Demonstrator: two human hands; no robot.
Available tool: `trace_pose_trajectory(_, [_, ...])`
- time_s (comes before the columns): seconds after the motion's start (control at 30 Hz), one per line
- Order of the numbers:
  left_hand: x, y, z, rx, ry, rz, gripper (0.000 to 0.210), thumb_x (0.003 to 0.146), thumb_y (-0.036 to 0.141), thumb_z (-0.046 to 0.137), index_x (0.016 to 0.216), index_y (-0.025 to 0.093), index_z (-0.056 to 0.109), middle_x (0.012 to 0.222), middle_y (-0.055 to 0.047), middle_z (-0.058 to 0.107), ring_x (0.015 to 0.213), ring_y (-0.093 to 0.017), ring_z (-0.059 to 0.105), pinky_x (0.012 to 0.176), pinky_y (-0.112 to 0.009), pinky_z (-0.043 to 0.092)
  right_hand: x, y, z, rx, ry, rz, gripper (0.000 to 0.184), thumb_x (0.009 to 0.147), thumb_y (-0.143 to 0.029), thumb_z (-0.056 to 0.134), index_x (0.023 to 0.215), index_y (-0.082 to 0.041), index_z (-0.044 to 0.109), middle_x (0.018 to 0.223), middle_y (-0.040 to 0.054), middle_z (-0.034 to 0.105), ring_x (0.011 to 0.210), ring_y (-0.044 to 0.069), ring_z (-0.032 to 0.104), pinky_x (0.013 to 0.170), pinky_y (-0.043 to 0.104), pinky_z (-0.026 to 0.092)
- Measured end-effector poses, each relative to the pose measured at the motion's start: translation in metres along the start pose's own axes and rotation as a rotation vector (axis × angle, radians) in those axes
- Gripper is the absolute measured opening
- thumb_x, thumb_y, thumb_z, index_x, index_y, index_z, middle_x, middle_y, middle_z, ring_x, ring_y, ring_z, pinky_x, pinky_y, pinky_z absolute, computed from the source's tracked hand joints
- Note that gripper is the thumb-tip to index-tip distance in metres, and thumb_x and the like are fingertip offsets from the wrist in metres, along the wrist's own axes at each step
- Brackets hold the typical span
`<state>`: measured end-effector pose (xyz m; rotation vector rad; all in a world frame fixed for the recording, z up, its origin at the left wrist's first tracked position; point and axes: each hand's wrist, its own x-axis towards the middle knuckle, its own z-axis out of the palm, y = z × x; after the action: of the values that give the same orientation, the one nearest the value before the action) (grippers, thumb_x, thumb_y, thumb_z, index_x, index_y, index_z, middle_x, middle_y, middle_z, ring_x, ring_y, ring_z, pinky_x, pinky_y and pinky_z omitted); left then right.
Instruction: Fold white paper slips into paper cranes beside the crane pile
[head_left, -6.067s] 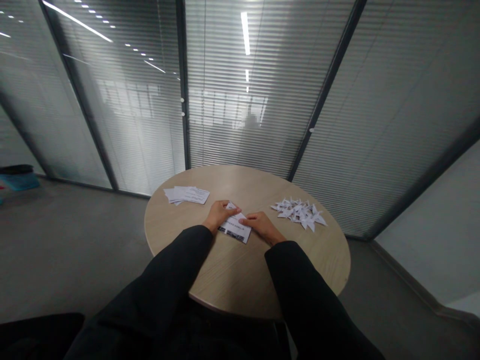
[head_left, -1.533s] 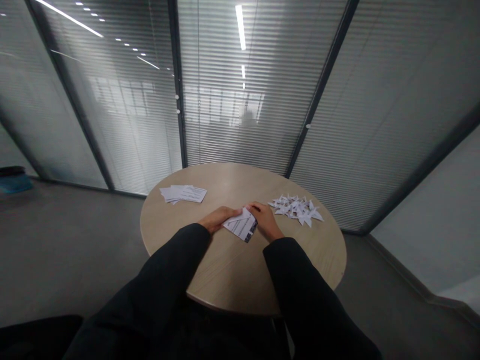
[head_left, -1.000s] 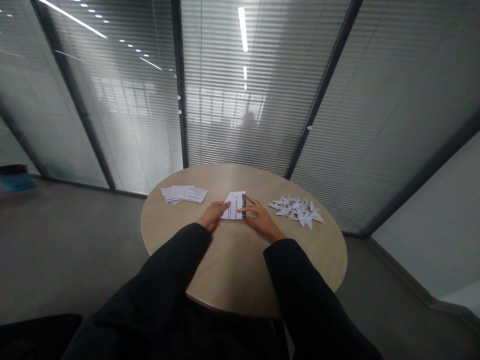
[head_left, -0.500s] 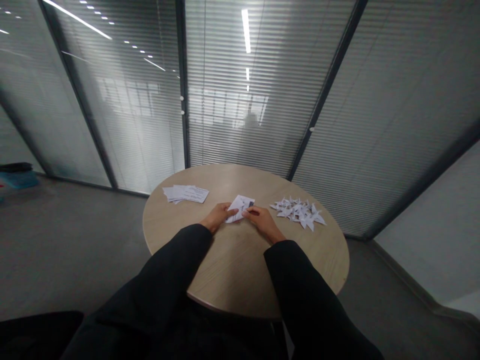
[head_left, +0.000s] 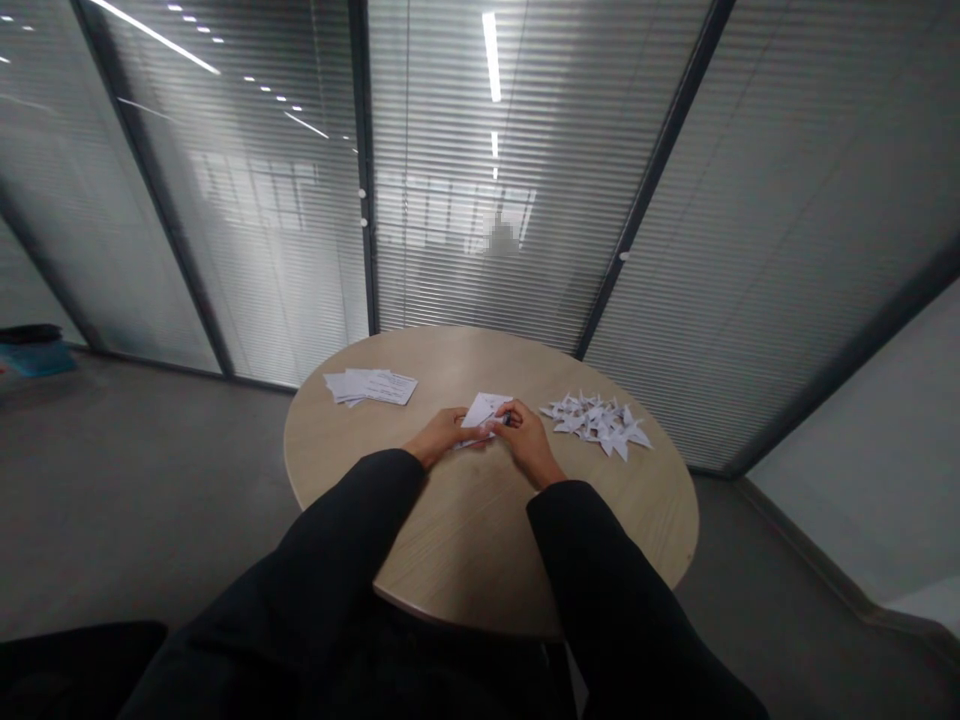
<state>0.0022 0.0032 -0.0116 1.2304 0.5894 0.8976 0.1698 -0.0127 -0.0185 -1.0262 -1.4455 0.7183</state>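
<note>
A folded sheet of white printed paper (head_left: 484, 408) is held between my two hands, low over the middle of the round table (head_left: 469, 530). My left hand (head_left: 444, 436) is closed on its left and near edge, the thumb lying across it. At its right edge my right hand (head_left: 523, 438) grips it with bent fingers, which hide that corner. A pile of folded white paper shapes with pointed tips (head_left: 600, 420) lies to the right of my right hand. Flat printed paper sheets (head_left: 373, 386) are fanned out at the table's left.
Glass partitions with blinds (head_left: 502, 270) stand right behind the table's far edge. A blue container (head_left: 37, 355) with something black on top sits on the floor at far left. A white wall (head_left: 862, 450) is at the right.
My right hand's fingers have curled further over the paper's right side. The paper has turned slightly and its dark printed corner is now covered. The piles have stayed put.
</note>
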Motion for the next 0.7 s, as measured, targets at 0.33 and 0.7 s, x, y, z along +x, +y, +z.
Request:
trace_pose_trajectory(0.33, [0.0012,-0.0038,-0.0028,0.016,0.077,0.006,0.040,0.073,0.038,0.073,0.092,0.004,0.065,0.080,-0.015,0.070,0.065,-0.017,0.067,0.063,-0.028,0.055,-0.0005,0.0004,0.0003,0.043,-0.021,0.071,0.052,0.060,-0.030,0.074,0.104,-0.023,0.048,0.079,0.0004,0.068,0.071,0.020,0.065,0.066,0.032,0.051])
trace_pose_trajectory(0.7, [0.0000,-0.0010,-0.0036,0.068,0.112,-0.012,0.038,0.068,0.034,0.076,0.089,0.003,0.067,0.073,-0.013,0.070,0.062,-0.017,0.066,0.063,-0.029,0.053,-0.0007,0.0000,0.0004,0.023,0.021,0.093,0.060,0.061,-0.031,0.074,0.112,-0.022,0.045,0.081,0.0022,0.070,0.070,0.021,0.067,0.065,0.032,0.052])
